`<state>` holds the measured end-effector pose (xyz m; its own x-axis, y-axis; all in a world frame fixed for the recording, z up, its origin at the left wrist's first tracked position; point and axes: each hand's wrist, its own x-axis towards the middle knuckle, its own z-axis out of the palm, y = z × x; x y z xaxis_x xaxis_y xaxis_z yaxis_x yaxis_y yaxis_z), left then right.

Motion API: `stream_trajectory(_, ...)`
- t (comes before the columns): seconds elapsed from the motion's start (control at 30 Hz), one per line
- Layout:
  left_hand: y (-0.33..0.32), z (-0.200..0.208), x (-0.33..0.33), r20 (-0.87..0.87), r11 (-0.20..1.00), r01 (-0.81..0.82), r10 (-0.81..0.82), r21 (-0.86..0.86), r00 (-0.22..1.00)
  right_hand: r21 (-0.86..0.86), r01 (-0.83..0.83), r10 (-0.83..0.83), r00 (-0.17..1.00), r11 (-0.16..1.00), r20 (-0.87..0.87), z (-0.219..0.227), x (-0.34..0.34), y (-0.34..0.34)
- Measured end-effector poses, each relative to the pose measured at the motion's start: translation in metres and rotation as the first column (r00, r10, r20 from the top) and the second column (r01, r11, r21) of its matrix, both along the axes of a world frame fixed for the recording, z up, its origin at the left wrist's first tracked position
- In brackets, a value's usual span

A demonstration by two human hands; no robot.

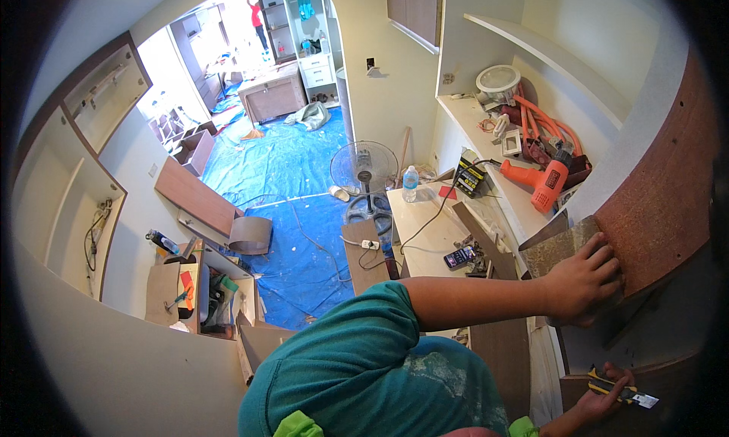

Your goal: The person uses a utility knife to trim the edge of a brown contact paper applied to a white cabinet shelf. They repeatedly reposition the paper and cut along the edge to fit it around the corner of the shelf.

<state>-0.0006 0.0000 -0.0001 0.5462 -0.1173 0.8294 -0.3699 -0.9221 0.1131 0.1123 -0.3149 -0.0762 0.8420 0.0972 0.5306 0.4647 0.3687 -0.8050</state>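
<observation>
1. Blue crinkled sheeting [296, 239] covers the floor, well left of all the fingers, with a round-caged fan [364, 160] up from it.
2. Above the left fingers, an orange power tool [548, 185] crowds the shelf edge [465, 120]; leftward, a phone [459, 257] lies on the pale worktop [448, 228].
3. Left hand [583, 287]: bent fingers, close together, on the speckled brown panel [654, 209].
4. Right hand [600, 403], lower: fingers closed around a yellow-black cutter [629, 395], blade jutting past the fingertips, apart from that panel's lower edge.
</observation>
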Motion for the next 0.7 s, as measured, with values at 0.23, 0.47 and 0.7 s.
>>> stream_trajectory(0.23,-0.0005,0.0003,-0.0006,0.002,1.000,-0.002,0.002,-0.002,1.000,-0.036,0.009,-0.009,1.000,0.999,0.016,0.0054,-0.0053,0.0029)
stream_trajectory(0.47,-0.0001,0.0010,-0.0005,-0.023,1.000,-0.004,0.005,0.006,1.000,-0.019,-0.022,0.023,0.999,1.000,0.023,-0.0021,0.0038,-0.0041)
stream_trajectory(0.7,-0.0001,-0.0019,0.0019,0.000,1.000,-0.013,0.013,0.008,1.000,-0.042,0.046,-0.046,0.999,0.998,0.010,0.0016,-0.0004,0.0001)
